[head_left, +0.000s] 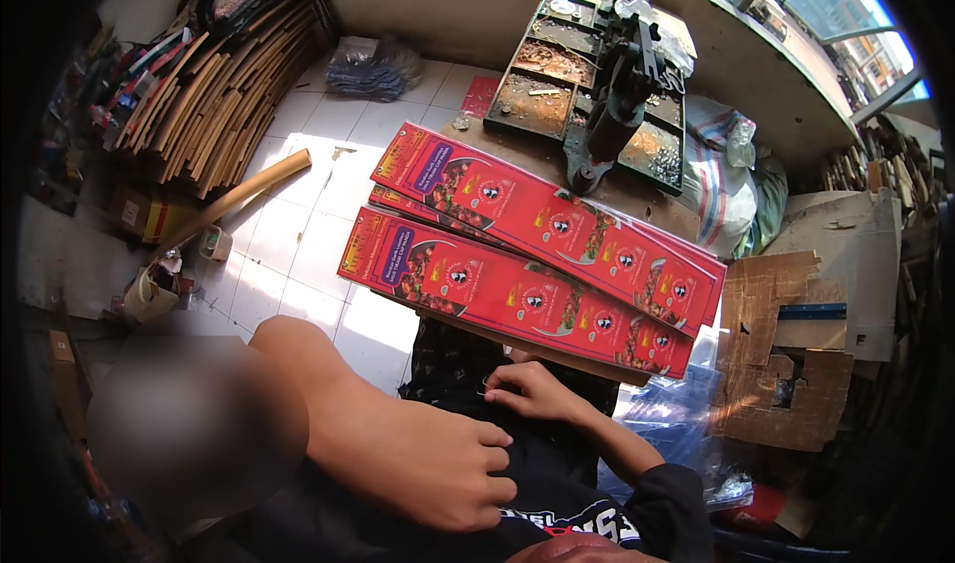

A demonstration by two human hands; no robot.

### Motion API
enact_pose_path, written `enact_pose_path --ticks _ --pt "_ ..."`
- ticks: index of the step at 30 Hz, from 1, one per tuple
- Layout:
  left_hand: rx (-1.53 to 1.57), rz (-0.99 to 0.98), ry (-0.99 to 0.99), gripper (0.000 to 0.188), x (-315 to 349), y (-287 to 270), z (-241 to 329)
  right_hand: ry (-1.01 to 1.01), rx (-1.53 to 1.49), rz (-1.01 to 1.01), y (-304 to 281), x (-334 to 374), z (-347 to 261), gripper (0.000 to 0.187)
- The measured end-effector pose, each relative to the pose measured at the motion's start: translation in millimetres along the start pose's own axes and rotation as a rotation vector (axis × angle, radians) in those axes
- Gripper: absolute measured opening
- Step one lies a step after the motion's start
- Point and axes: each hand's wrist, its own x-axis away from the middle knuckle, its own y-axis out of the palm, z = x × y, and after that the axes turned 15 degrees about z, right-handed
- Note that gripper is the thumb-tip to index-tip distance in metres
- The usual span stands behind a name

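My left hand is in front of my dark shirt, its arm bent at the elbow. Its fingers are curled in, and the palm is hidden. Over my dark-clad lap, my right hand has its fingers bent together near the table's near edge; what they hold, if anything, is too small to make out. Just beyond it lies a stack of long red printed cards with food pictures. A second red stack overlaps it on the far side, slightly turned. Neither hand touches the stacks.
A dark hand press stands behind the cards, beside a compartmented tray of small metal bits. Cut cardboard and clear plastic sheets lie at right. Cardboard sheets and a tube are at left.
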Motion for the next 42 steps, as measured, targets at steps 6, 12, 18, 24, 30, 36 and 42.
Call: enact_pose_path --ticks 6,12,18,24,30,36,42 --pt "-0.307 0.120 0.663 0.028 17 -71 82 0.043 -0.168 -0.015 -2 6 -12 0.022" --pt "-0.051 0.177 0.487 0.026 -6 -58 70 0.094 -0.182 -0.045 -18 1 -40 0.018" --pt "0.318 -0.069 0.381 0.028 -27 -54 52 0.057 -0.295 0.095 -35 9 -56 0.013" --pt "0.571 0.096 0.130 0.045 9 -26 -32 0.103 -0.544 0.588 -72 48 -51 0.008" --pt "-0.184 1.200 -0.983 0.031 115 6 -106 0.063 0.034 1.578 -136 65 -30 0.015" --pt "-0.680 1.174 -1.439 0.048 222 55 -194 0.435 0.264 1.616 -155 79 2 0.019" --pt "-0.530 1.232 -1.547 0.047 187 48 -193 0.418 0.436 1.646 -152 77 9 0.020"
